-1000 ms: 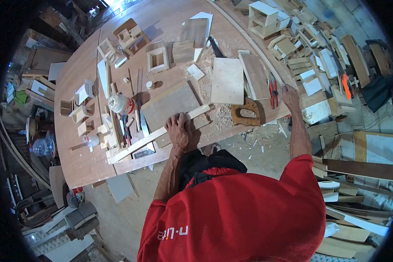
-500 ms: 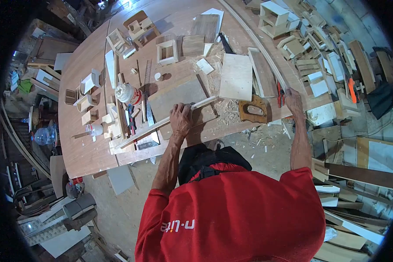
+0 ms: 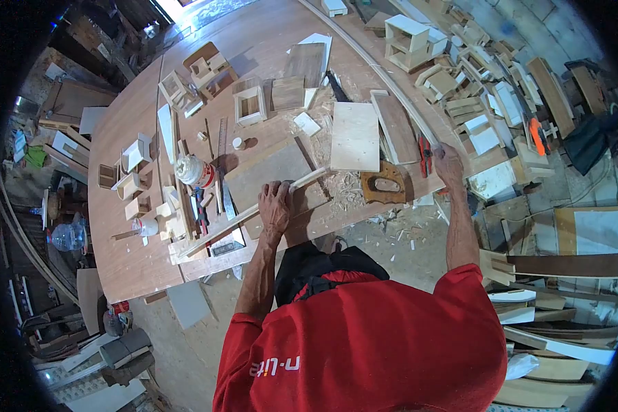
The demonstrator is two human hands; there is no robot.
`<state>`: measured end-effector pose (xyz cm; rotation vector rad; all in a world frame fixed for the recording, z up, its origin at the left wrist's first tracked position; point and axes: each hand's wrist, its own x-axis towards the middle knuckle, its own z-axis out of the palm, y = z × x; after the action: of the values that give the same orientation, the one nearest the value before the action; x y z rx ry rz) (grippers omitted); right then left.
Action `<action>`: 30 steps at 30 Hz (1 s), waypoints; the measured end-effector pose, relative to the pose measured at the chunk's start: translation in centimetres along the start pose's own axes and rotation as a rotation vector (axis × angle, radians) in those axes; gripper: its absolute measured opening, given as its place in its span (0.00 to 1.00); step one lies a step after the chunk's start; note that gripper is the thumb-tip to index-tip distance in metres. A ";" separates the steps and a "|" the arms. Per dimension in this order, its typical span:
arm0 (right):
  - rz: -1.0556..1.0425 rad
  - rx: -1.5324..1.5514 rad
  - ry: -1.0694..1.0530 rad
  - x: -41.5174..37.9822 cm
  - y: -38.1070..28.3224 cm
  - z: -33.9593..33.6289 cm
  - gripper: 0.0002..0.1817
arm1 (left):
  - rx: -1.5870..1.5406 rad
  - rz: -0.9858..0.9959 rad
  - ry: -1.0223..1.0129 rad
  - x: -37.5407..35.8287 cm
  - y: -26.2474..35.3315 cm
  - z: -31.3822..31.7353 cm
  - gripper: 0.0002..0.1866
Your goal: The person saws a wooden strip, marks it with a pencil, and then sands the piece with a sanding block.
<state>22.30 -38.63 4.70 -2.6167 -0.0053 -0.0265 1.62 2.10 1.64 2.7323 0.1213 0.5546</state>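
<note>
My left hand (image 3: 276, 207) is closed over a thin wooden strip (image 3: 237, 221) that lies slantwise near the bench's front edge. Under and beyond it lies a flat brown board (image 3: 264, 172). At the right edge my right hand (image 3: 449, 166) is closed around the near end of a long wooden strip (image 3: 391, 81), which runs away to the far side of the bench. Red-handled pliers (image 3: 426, 156) lie just left of that hand. A handsaw's wooden handle (image 3: 384, 184) sits among shavings between my hands, beside a pale rectangular board (image 3: 354, 136).
The wooden bench (image 3: 130, 268) carries a tub of white paste (image 3: 193, 170), a small frame (image 3: 250, 106) and several miniature wooden furniture pieces. More small wooden pieces and an orange-handled tool (image 3: 540, 137) crowd the right side. Offcuts (image 3: 563, 299) are stacked at lower right.
The view has shifted, so the bench and its things appear further left and slightly lower. Both hands keep their holds on the two strips.
</note>
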 end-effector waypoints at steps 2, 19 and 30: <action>-0.087 -0.035 0.092 0.3 1.5 0.2 0.21 | 0.018 -0.016 -0.006 -0.3 0.2 0.1 0.12; -0.014 -0.291 0.296 0.7 4.4 2.5 0.25 | -0.093 -0.106 -0.075 -1.4 1.5 0.1 0.24; 0.326 0.225 0.400 -4.6 9.9 -0.4 0.29 | -0.108 -0.087 0.018 -1.3 0.9 0.7 0.19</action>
<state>17.82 -47.34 -0.01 -2.3149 0.5254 -0.4076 0.66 0.82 0.88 2.6045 0.2073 0.5457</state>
